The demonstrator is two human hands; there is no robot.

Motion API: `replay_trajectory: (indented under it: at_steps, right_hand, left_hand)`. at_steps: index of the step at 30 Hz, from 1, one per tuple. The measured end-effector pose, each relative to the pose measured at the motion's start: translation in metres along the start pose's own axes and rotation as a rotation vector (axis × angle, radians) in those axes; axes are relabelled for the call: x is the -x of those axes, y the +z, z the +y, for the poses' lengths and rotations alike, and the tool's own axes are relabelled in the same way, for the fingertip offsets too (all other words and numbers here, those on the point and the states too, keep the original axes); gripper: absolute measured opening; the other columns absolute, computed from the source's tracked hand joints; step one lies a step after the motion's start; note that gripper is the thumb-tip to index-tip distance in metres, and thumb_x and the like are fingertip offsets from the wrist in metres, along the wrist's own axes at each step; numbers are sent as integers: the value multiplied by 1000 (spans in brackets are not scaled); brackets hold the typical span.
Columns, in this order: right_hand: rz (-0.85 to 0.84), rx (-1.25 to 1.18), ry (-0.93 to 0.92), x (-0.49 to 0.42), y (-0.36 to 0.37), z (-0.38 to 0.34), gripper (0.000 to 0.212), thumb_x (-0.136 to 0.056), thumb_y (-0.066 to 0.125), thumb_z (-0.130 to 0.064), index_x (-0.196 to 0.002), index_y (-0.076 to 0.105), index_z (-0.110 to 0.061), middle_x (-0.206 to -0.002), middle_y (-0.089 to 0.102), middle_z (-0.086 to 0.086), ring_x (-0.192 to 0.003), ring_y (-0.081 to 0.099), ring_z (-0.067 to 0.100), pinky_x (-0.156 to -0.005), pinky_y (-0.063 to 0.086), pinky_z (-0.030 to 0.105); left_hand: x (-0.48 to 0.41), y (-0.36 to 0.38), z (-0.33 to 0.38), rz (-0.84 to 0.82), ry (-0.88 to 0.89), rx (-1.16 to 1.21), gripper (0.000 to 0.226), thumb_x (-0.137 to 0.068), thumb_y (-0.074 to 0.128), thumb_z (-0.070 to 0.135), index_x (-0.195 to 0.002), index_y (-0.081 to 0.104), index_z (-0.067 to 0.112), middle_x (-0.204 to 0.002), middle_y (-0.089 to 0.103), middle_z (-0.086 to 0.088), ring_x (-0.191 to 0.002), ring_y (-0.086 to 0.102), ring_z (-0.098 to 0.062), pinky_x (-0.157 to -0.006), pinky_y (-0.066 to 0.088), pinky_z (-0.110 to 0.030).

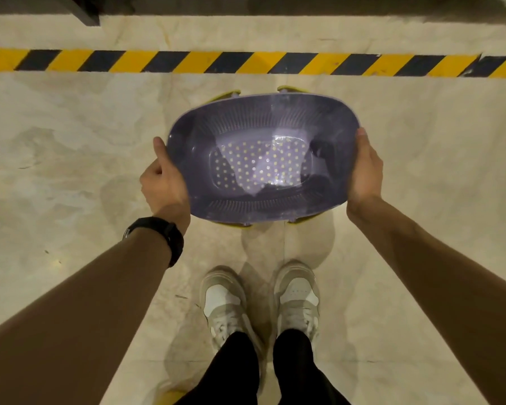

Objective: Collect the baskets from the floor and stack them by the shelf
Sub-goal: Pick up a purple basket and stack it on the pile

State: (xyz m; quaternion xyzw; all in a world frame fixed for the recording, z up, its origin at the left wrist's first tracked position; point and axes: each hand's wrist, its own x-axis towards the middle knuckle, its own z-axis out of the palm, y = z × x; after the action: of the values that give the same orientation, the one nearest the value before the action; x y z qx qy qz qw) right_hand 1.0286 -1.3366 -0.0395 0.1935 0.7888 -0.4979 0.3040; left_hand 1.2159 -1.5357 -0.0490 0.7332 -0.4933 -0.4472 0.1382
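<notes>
I look straight down and I see a purple basket [263,159] held in the air above the floor [70,135], in front of the shoes [225,302]. The left hand [165,182] grips its left end, thumb lying on the rim and fingers hidden under it; the right hand [364,171] grips the right end in the same way. So both hands are closed on the basket — one at each short side. The basket is oval, open side up, with slotted walls and a bottom full of small holes. Under its rim, at the far side and the near side, yellow edges [231,93] stick out; it may be a second basket nested below, but I cannot tell for sure. A black watch [164,232] sits on the left wrist. Beyond the basket a yellow-and-black striped line [246,62] runs across the floor, well apart from it.
</notes>
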Motion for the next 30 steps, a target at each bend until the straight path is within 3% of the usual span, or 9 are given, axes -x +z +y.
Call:
replay_trajectory:
  at_steps: [6, 8, 11, 13, 17, 20, 25, 30]
  right_hand:
    - [17, -7, 3, 4, 0, -16, 39, -98, 47, -52, -92, 68, -19, -113, 70, 11, -109, 64, 34, -101, 50, 48]
    - [31, -1, -10, 9, -4, -26, 42, -99, 48, -50, -84, 67, -15, -110, 71, 15, -109, 64, 37, -100, 52, 49]
    - [31, 24, -20, 22, -14, -48, 43, -97, 48, -53, -75, 65, -21, -94, 72, 6, -105, 67, 32, -96, 54, 46]
    - [36, 34, -27, 33, -24, -67, 43, -95, 49, -56, -75, 66, -22, -94, 72, 2, -102, 68, 30, -95, 55, 46]
    - [88, 43, -103, 61, -45, -111, 50, -94, 49, -56, -80, 66, -11, -98, 72, 13, -96, 65, 37, -90, 52, 48]
    - [111, 35, -120, 90, -63, -148, 50, -94, 49, -58, -74, 65, -15, -87, 70, 6, -79, 59, 24, -79, 50, 39]
    - [119, 50, -136, 144, -100, -213, 48, -95, 46, -59, -74, 65, -21, -97, 71, 8, -95, 65, 30, -92, 52, 47]
    - [104, 20, -146, 202, -138, -271, 58, -95, 47, -58, -85, 67, -4, -93, 71, 18, -95, 65, 39, -94, 51, 55]
  left_hand:
    - [5, -3, 7, -27, 44, 9, 69, -85, 51, 73, -47, 33, 18, -42, 33, 6, -43, 30, -12, -52, 32, -28]
    - [11, -6, 14, -59, 77, 7, 67, -85, 51, 73, -45, 38, 20, -41, 39, 6, -40, 33, -9, -50, 34, -26]
    - [24, -17, 35, -90, 125, 0, 66, -85, 49, 74, -42, 48, 24, -42, 50, 6, -38, 42, -7, -47, 37, -21]
    - [35, -27, 53, -98, 161, 7, 66, -86, 48, 74, -41, 47, 25, -40, 47, 5, -38, 39, -8, -51, 35, -25]
    - [63, -51, 100, -82, 203, -11, 70, -86, 46, 75, -41, 39, 22, -39, 33, 3, -40, 26, -12, -55, 26, -29]
    - [90, -73, 140, -70, 198, -32, 72, -85, 44, 78, -43, 38, 21, -40, 31, 3, -40, 25, -13, -54, 26, -29]
    - [139, -119, 210, -90, 254, -77, 70, -90, 44, 73, -46, 36, 19, -38, 32, 4, -48, 29, -18, -55, 25, -29]
    - [187, -167, 275, -112, 322, -86, 64, -93, 47, 67, -52, 49, 19, -43, 50, 5, -52, 43, -18, -55, 33, -28]
